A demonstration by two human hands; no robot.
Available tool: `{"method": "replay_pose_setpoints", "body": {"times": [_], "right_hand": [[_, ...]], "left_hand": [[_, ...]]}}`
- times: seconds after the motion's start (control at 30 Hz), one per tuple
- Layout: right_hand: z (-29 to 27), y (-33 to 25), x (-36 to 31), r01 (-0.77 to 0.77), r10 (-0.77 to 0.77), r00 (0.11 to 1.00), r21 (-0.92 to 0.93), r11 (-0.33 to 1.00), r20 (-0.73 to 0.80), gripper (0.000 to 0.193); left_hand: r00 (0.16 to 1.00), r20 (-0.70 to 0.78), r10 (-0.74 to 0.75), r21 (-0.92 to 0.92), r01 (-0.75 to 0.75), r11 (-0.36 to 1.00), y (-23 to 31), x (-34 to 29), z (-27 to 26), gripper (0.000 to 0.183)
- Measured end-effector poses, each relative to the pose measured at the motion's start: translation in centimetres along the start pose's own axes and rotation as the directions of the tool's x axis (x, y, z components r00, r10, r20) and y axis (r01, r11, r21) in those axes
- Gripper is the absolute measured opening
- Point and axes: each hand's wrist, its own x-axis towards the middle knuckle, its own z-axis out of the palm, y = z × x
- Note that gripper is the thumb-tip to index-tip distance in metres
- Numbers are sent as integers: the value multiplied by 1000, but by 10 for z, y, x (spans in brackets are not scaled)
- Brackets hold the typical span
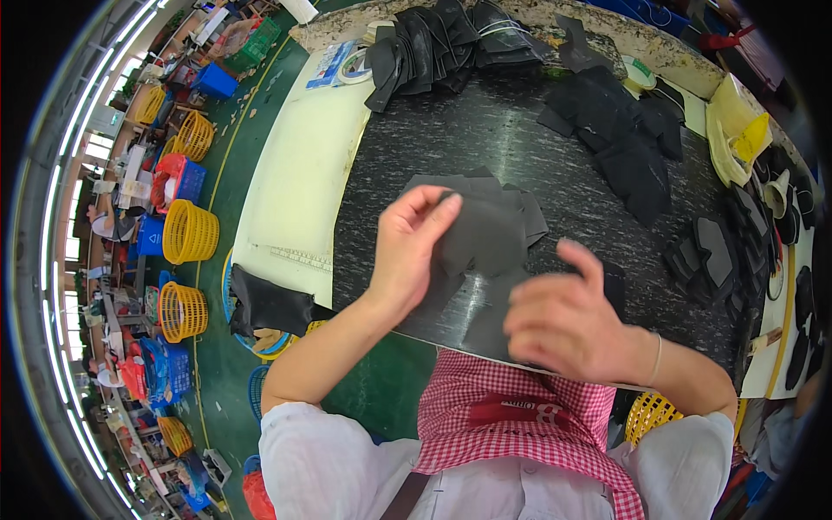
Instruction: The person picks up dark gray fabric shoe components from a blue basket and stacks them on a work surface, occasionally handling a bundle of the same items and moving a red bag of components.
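Observation:
Between thumb and fingers, my left hand (409, 247) pinches the upper left corner of a dark grey flat cut piece (487, 232). Below and behind it, more flat grey pieces (535, 218) lie fanned out on the black streaked work surface (416, 130). My right hand (559, 321) is a little apart from the piece, to its lower right. It is blurred by motion, with one digit raised away from the loosely bent others, and nothing shows in it. A dark piece (614, 290) lies partly hidden behind this hand.
Stacked black pieces (425, 48) and a tape roll (354, 68) lie along the far edge. Another dark pile (620, 130) is at far right, with small grey-black parts (715, 251) nearer. A white tub (735, 130) stands beyond. Yellow baskets (191, 232) line the floor at left.

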Motion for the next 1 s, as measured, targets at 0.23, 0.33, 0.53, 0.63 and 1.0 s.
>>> {"method": "replay_pose_setpoints", "body": {"times": [0.23,0.33,0.53,0.63,1.0], "right_hand": [[-10,-39,-54,-400,348,916,412,819,199,17],[-10,-43,-67,-470,425,882,350,810,202,22],[-39,-25,-75,-730,819,573,447,517,-12,38],[-35,-4,-71,-773,808,587,262,577,-49,20],[-38,21,-77,-533,538,835,-421,734,-118,12]], "left_hand": [[703,508,498,695,-676,245,10,-1,8,58],[811,574,-118,378,-134,916,4,-70,42,59],[880,473,52,440,-287,851,-19,-46,70,59],[839,531,113,554,-446,703,-39,-29,79,61],[595,779,196,590,-802,90,-44,-17,79,23]]}}
